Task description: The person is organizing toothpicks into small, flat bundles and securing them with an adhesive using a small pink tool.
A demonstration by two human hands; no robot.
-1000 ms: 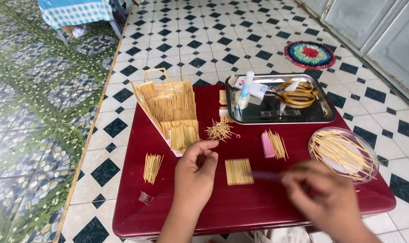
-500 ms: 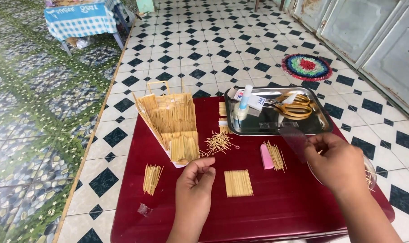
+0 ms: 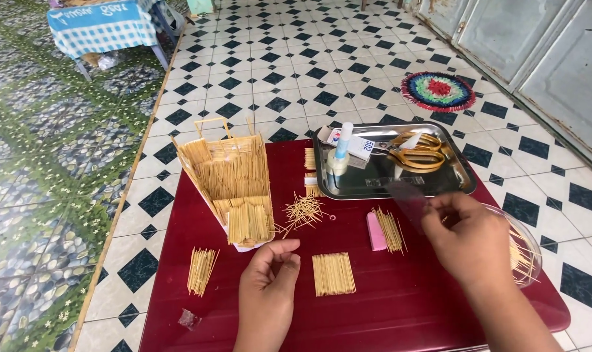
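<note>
Over the last second the person's right hand (image 3: 475, 244) has lifted from the lower right of the dark red low table (image 3: 400, 313) and travelled up to the right-centre of the frame, where it now hovers at the left edge of the clear round plastic dish of thin wooden sticks (image 3: 523, 251). It carries a blurred, translucent flat strip (image 3: 407, 199) pinched at the fingertips; the blur keeps the exact grip and the strip's nature from being read. The view has also shifted slightly, so more of the black-and-white tiled floor (image 3: 276, 78) shows at the top.

The left hand (image 3: 270, 283) has barely moved: it rests low in the centre, palm down with fingers loosely curled, holding nothing, its fingertips just left of the flat square mat of glued sticks (image 3: 334, 274). That mat lies unmoved, which suggests it is waiting while the right hand fetches material.

Other things stand as before: the tall stick-built model (image 3: 234, 179) at centre left, a loose heap of sticks (image 3: 302, 212) beside it, a small bundle (image 3: 201, 270) on the tile at lower left, another bundle (image 3: 390, 229) by a pink eraser-like block (image 3: 375, 231), and the steel tray (image 3: 452, 186) with yellow-handled scissors (image 3: 416, 151) and a glue bottle (image 3: 338, 153).
</note>
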